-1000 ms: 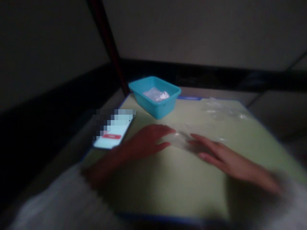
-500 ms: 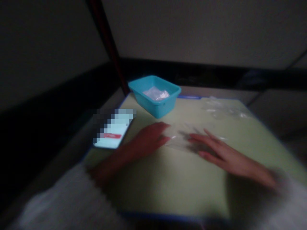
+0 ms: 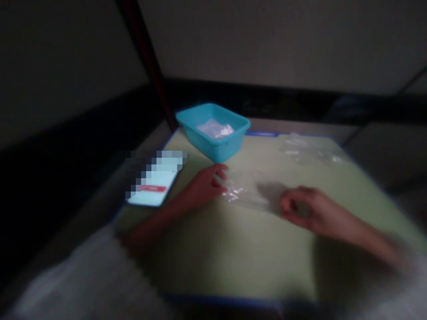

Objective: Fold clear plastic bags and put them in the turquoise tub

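A clear plastic bag [image 3: 248, 191] lies across the middle of the yellow-green tabletop [image 3: 233, 253], its left part wrinkled and shiny. My left hand [image 3: 207, 184] is at the bag's left end, its fingers and thumb curled round that edge. At the other end, my right hand [image 3: 310, 206] has fingers and thumb bent together in a pinch at the bag's lower right edge. Dim light and blur hide the exact contact there. Beyond my left hand stands a turquoise plastic basket [image 3: 218, 151] with clear plastic packets [image 3: 215, 129] inside.
A phone [image 3: 151, 191] with a lit screen lies at the table's left edge. More crumpled clear plastic bags [image 3: 310, 151] rest at the far right. The tabletop has a blue rim [image 3: 247, 302]. A dark red pole [image 3: 147, 53] rises behind the far left corner.
My right hand has gone from stretched fingers over the bag to a curled pinch, slightly further right. My left hand has shifted a little left, and the bag's left end looks more wrinkled.
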Motion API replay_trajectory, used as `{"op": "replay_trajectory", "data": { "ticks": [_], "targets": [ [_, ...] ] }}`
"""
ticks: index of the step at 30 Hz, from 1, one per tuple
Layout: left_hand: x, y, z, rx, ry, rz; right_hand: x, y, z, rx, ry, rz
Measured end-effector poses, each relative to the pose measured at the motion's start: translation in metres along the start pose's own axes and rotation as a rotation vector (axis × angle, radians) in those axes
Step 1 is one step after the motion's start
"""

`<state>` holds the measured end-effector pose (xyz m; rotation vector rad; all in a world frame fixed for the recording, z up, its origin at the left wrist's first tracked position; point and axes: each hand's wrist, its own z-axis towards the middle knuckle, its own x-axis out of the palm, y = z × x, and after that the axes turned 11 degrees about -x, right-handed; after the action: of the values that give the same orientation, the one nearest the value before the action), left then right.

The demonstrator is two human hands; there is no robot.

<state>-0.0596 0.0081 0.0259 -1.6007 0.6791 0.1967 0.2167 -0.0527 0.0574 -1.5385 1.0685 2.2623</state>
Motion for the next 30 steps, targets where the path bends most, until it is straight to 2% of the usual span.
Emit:
{"op": "replay_trajectory", "data": {
  "ticks": [6,12,22,30],
  "targets": [
    [-0.006,0.0,0.002,-0.046,0.125,-0.153,0.014,-0.003,0.001,-0.031,0.064,-0.051],
    [-0.016,0.003,0.003,-0.07,0.256,-0.109,0.016,0.002,0.001,-0.077,0.117,-0.095],
    [-0.016,0.005,0.006,-0.098,0.303,-0.181,0.016,0.002,-0.001,-0.089,0.153,-0.07],
    [-0.025,0.005,0.004,-0.093,0.408,0.049,0.014,0.002,0.0,-0.113,0.182,-0.104]
  ]
}}
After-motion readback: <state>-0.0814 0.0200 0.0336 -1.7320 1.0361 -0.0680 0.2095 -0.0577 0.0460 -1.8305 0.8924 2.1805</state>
